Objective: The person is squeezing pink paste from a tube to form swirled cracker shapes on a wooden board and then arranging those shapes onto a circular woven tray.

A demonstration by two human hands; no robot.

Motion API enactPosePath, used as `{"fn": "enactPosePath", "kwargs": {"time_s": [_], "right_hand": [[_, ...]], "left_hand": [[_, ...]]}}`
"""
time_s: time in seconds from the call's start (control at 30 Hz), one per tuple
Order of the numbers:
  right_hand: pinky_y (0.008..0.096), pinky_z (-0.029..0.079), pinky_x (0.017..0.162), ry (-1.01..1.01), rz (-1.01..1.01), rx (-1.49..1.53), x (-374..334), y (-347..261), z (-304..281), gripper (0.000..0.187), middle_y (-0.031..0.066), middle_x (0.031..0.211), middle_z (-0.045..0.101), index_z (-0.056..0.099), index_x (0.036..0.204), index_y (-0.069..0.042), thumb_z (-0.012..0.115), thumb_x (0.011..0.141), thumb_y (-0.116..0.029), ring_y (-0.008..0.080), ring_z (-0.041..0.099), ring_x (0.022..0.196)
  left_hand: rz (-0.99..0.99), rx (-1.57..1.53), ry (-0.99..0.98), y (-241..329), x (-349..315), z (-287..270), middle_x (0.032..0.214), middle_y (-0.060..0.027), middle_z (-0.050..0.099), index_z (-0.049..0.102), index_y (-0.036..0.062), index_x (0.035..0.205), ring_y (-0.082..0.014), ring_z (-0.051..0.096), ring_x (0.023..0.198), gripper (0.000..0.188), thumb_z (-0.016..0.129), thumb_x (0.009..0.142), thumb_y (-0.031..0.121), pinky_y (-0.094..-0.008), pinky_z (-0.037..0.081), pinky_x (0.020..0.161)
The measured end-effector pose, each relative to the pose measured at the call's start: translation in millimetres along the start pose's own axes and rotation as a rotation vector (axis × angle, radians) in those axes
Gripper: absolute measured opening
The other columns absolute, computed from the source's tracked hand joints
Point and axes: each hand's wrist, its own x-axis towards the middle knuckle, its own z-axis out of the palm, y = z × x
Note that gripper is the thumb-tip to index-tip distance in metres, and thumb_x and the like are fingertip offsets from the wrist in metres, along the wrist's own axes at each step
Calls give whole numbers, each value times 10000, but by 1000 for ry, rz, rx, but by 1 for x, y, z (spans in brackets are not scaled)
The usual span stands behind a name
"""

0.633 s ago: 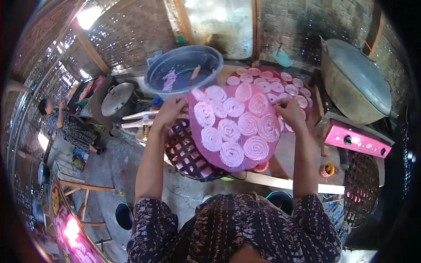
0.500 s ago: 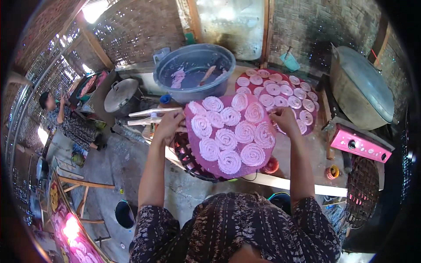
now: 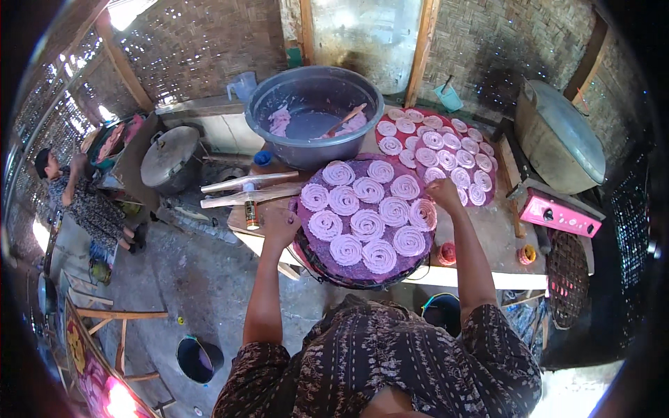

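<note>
A round purple sheet [image 3: 352,272] with several pink piped swirls [image 3: 367,225] lies over a dark basket [image 3: 306,259] just in front of me. My left hand [image 3: 280,228] is closed at the sheet's left edge, its fingertips partly hidden. On the opposite side, my right hand [image 3: 444,192] pinches the right edge. Behind it, more pink swirls sit on another reddish sheet [image 3: 412,166] on the table. A big grey basin [image 3: 313,148] stands beyond the sheet, with pink paste [image 3: 279,121] and a wooden spatula [image 3: 346,120] inside.
Wooden sticks [image 3: 247,191] and a small bottle [image 3: 251,212] lie left on the table [image 3: 481,251]. A pink stove [image 3: 561,212] and a large metal pot [image 3: 557,139] stand at right. Buckets [image 3: 198,359] are on the floor. Another person [image 3: 87,198] is at far left.
The sheet with the swirls, tilted up between my hands before, now lies flatter on the basket. My left hand has moved down and slightly right. The view has shifted a little.
</note>
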Motion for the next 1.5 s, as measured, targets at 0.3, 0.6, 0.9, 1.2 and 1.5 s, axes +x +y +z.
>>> {"fn": "enactPosePath", "kwargs": {"time_s": [0.3, 0.6, 0.9, 1.2, 1.5], "right_hand": [[355, 506, 716, 119, 20, -5, -22, -9, 2, 243, 154, 859, 675, 676, 916, -45, 621, 735, -197, 269, 659, 793], [375, 499, 793, -112, 107, -206, -140, 39, -25, 276, 203, 976, 650, 670, 995, -38, 626, 750, -159, 309, 635, 928], [353, 513, 728, 100, 288, 96, -164, -30, -15, 208, 148, 863, 671, 651, 955, -16, 593, 775, -102, 252, 655, 832], [333, 495, 680, -354, -62, 93, -170, -183, 35, 167, 136, 786, 653, 607, 936, -7, 599, 815, -120, 219, 639, 755], [361, 477, 635, -508, -153, -118, -163, -211, 33, 160, 164, 802, 645, 603, 939, -23, 626, 805, -109, 261, 641, 744]], "left_hand": [[133, 218, 1, -5, 13, -4, 822, -166, 593, 627, 1, 751, -301, 591, 745, 179, 671, 709, 169, -402, 471, 715], [106, -34, 76, -11, -26, -66, 871, -77, 589, 557, 23, 945, -152, 574, 740, 231, 655, 827, 196, -294, 458, 664], [8, -119, 106, -50, -50, -86, 620, 4, 515, 573, 77, 907, -68, 435, 482, 218, 630, 861, 282, -228, 348, 475], [-75, -321, 164, -59, -73, -98, 664, 34, 492, 575, 82, 918, -51, 430, 582, 204, 599, 888, 282, -208, 336, 511], [-160, -367, 362, -84, -117, -118, 695, 29, 504, 551, 64, 934, -37, 430, 563, 137, 597, 889, 185, -198, 330, 482]]}}
